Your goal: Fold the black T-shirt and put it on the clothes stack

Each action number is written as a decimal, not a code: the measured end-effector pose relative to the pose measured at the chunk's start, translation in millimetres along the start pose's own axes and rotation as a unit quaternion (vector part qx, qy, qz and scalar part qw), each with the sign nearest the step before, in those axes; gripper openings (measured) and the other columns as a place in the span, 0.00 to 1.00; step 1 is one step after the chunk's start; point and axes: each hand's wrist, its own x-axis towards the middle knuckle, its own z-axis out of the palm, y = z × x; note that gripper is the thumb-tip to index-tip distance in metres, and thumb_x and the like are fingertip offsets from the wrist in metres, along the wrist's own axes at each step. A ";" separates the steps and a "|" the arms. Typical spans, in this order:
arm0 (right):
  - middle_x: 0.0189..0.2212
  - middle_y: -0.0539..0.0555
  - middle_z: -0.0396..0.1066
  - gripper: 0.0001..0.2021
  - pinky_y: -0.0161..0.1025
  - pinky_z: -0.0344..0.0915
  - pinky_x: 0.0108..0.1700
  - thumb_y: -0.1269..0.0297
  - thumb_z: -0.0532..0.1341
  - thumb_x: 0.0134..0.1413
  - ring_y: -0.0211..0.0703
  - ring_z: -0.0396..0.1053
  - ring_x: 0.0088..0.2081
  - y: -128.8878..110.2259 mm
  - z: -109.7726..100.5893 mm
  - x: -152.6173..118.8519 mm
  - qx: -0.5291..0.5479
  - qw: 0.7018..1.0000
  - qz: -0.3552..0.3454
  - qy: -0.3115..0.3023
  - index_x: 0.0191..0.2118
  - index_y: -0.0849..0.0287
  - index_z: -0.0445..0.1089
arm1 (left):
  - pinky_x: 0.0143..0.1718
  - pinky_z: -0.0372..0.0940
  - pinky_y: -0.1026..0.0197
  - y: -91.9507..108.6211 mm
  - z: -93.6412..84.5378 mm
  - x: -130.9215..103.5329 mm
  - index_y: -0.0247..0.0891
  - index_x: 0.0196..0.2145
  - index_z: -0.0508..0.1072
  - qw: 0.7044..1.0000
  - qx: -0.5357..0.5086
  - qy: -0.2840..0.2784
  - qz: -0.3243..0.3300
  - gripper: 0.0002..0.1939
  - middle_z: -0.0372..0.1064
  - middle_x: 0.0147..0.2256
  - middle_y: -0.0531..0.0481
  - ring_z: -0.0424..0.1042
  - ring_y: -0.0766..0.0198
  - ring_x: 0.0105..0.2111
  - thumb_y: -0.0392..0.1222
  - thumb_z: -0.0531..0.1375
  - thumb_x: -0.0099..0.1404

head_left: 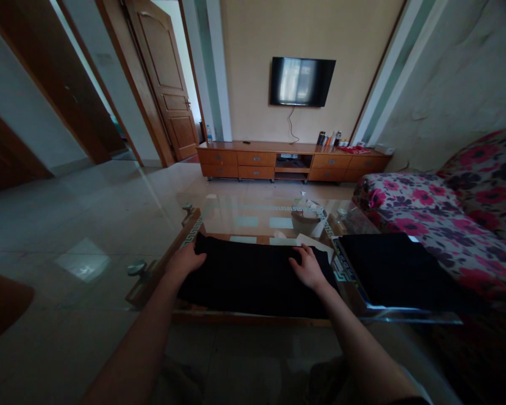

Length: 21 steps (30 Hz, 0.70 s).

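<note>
Cloth (257, 281) of black colour is spread, long and nearly flat, on the glass tabletop (236, 230), directly in front of the person. Its far left corner is touched by the left hand (186, 260), whose thumb is laid over the upper side; a little bunching is seen at this corner. The far edge, toward the right end, is touched by the right hand (308, 267), with thumb and fingertips seen slightly apart. For both hands, it cannot be told whether the cloth is clamped in the grip or only pressed, because the undersides are hidden. At the right part of the tabletop, a second black cloth (396, 270) is placed, near the first one but apart from it. Beside this, a flowered sofa (425, 197) is seen. Farther away, a television (302, 81) is mounted above a long wooden cabinet (257, 160).
</note>
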 end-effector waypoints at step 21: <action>0.40 0.54 0.79 0.21 0.40 0.75 0.42 0.70 0.73 0.45 0.46 0.78 0.41 -95.9 16.3 -28.4 0.658 0.713 0.158 -0.186 0.45 0.58 0.69 | 0.43 0.71 0.55 170.9 33.3 -207.9 0.41 0.52 0.74 0.577 -0.220 -0.604 0.504 0.16 0.76 0.45 0.47 0.77 0.53 0.44 0.41 0.58 0.67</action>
